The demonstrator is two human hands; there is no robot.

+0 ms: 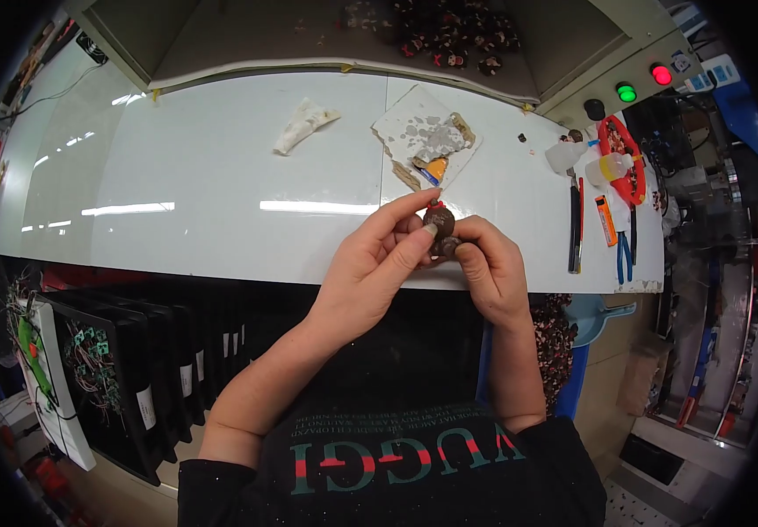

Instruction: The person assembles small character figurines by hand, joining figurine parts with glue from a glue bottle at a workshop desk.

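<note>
- The brown figure (440,218) was held over the table (203,162), near its front edge.
- Its far part was pinched by the half-open left hand (370,262).
- Its near part was gripped by the half-curled right hand (499,274).

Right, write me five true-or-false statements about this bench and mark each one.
1. The left hand and right hand both hold the small brown piece. True.
2. The crumpled white tissue lies right of the stained board. False: the crumpled white tissue is left of the stained board.
3. A green light and a red light are lit. True.
4. The blue-handled pliers lie inside the red tray. False: the blue-handled pliers lie outside the red tray, nearer the person.
5. A light-blue dustpan shows beyond the table's near edge. True.
</note>
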